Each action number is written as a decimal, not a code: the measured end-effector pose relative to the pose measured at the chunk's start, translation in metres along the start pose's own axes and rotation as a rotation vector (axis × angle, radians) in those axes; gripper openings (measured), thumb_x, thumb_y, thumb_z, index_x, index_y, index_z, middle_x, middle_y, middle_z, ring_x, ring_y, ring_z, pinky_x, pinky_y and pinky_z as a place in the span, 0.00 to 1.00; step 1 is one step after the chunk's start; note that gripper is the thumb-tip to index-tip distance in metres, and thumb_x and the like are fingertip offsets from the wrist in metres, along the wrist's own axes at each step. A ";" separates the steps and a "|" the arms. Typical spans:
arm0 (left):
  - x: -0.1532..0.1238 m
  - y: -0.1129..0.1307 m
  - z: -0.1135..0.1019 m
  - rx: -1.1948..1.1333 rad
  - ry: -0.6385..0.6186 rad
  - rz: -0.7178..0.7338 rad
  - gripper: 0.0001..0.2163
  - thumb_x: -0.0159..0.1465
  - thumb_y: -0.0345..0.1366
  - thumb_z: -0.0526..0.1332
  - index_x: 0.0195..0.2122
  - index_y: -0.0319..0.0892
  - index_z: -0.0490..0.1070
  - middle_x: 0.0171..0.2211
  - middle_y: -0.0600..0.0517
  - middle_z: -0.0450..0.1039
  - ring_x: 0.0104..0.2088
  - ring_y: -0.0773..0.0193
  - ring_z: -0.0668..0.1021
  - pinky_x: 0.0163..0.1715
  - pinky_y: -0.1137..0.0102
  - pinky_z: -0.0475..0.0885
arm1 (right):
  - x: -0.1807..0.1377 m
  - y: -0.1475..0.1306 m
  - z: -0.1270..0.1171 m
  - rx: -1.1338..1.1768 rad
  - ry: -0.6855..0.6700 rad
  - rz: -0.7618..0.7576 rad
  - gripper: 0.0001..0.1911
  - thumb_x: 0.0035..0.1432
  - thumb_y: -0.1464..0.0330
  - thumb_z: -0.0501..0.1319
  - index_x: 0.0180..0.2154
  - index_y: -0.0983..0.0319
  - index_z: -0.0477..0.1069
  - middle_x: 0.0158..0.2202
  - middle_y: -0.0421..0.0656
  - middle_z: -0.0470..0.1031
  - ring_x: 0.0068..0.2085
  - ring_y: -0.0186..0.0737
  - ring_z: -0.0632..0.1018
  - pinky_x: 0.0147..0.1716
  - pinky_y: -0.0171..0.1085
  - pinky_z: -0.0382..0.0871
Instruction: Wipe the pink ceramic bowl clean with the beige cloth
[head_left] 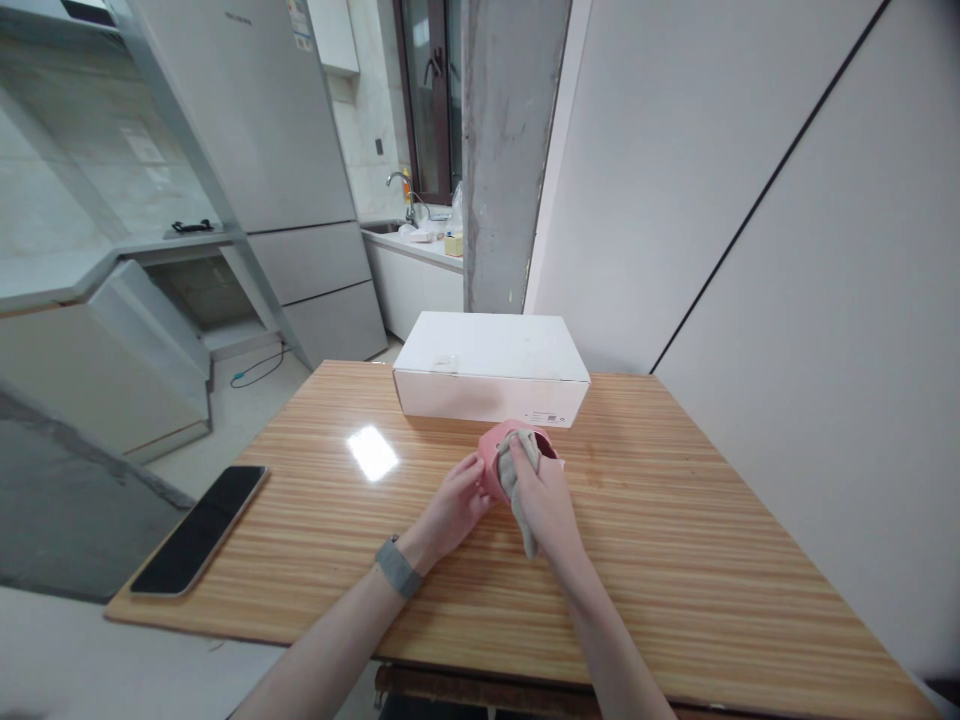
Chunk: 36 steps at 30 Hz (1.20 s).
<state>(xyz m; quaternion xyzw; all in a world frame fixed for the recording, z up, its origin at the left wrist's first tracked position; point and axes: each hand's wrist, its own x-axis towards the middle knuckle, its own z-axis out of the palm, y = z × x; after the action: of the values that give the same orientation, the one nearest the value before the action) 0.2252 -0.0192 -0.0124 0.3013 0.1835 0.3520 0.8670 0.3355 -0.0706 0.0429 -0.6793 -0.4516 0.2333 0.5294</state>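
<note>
Near the box point(491, 345), my right hand point(545, 495), pinching cloth point(508, 483), is risking shoving the pink container point(489, 447) from my cupping left hand point(456, 505).

From where I stand, ahead: the white box point(487, 350) blocks the way just past the pink container point(488, 452) | right: bare table point(675, 560) gives wide passage from the right hand point(546, 490) towards the wall point(750, 230) | left: open lane between the left hand point(459, 500) and the black-screened tablet point(201, 530) | container mouth: partly filled by grey cloth point(507, 472)
</note>
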 end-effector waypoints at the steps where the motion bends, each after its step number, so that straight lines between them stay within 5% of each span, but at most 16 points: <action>1: 0.000 0.001 0.001 -0.012 -0.001 -0.013 0.10 0.62 0.37 0.63 0.43 0.41 0.76 0.42 0.48 0.79 0.40 0.63 0.78 0.39 0.72 0.70 | -0.001 0.000 0.000 -0.047 -0.024 -0.026 0.22 0.64 0.55 0.48 0.26 0.60 0.67 0.27 0.45 0.75 0.32 0.43 0.74 0.34 0.39 0.63; 7: 0.004 -0.001 -0.002 -0.043 -0.067 -0.089 0.27 0.65 0.55 0.54 0.51 0.36 0.73 0.49 0.41 0.77 0.53 0.51 0.75 0.55 0.61 0.66 | -0.011 -0.009 0.001 -0.409 -0.242 -0.254 0.22 0.67 0.61 0.44 0.24 0.59 0.65 0.28 0.46 0.76 0.32 0.43 0.72 0.35 0.41 0.58; 11: 0.008 -0.007 -0.009 -0.031 -0.076 -0.106 0.29 0.65 0.56 0.52 0.53 0.34 0.73 0.50 0.41 0.76 0.55 0.52 0.74 0.59 0.62 0.62 | -0.014 -0.012 0.002 -0.442 -0.255 -0.257 0.24 0.68 0.62 0.43 0.23 0.59 0.65 0.26 0.45 0.75 0.30 0.41 0.70 0.34 0.40 0.57; 18: 0.008 -0.009 -0.007 -0.037 -0.085 -0.121 0.29 0.65 0.55 0.53 0.55 0.35 0.71 0.52 0.41 0.75 0.59 0.53 0.70 0.62 0.62 0.60 | -0.011 0.002 0.007 -0.115 -0.136 -0.074 0.23 0.65 0.56 0.48 0.23 0.59 0.66 0.24 0.44 0.73 0.29 0.42 0.72 0.32 0.39 0.61; 26: 0.009 -0.010 -0.001 -0.038 -0.143 0.018 0.26 0.66 0.53 0.54 0.55 0.38 0.71 0.57 0.44 0.71 0.65 0.55 0.63 0.65 0.64 0.53 | -0.007 0.008 0.018 0.367 0.082 0.254 0.25 0.56 0.47 0.56 0.28 0.62 0.71 0.24 0.42 0.74 0.25 0.39 0.73 0.24 0.35 0.64; 31: 0.005 -0.003 -0.001 -0.023 -0.074 -0.008 0.19 0.67 0.44 0.56 0.51 0.37 0.74 0.53 0.46 0.75 0.59 0.56 0.70 0.59 0.66 0.61 | -0.008 0.006 0.012 0.200 0.082 0.117 0.26 0.58 0.47 0.53 0.23 0.60 0.68 0.19 0.41 0.70 0.23 0.40 0.71 0.24 0.37 0.62; 36: 0.003 0.002 -0.003 -0.036 -0.030 -0.089 0.17 0.63 0.44 0.58 0.44 0.37 0.78 0.42 0.45 0.80 0.47 0.54 0.78 0.50 0.65 0.69 | -0.013 -0.008 0.006 -0.206 -0.077 -0.128 0.21 0.65 0.57 0.48 0.24 0.59 0.68 0.27 0.45 0.75 0.31 0.43 0.73 0.33 0.40 0.63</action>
<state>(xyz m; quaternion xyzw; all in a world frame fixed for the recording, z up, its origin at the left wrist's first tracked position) 0.2242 -0.0146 -0.0136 0.2824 0.1772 0.3118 0.8898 0.3221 -0.0782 0.0460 -0.6904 -0.5357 0.1773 0.4527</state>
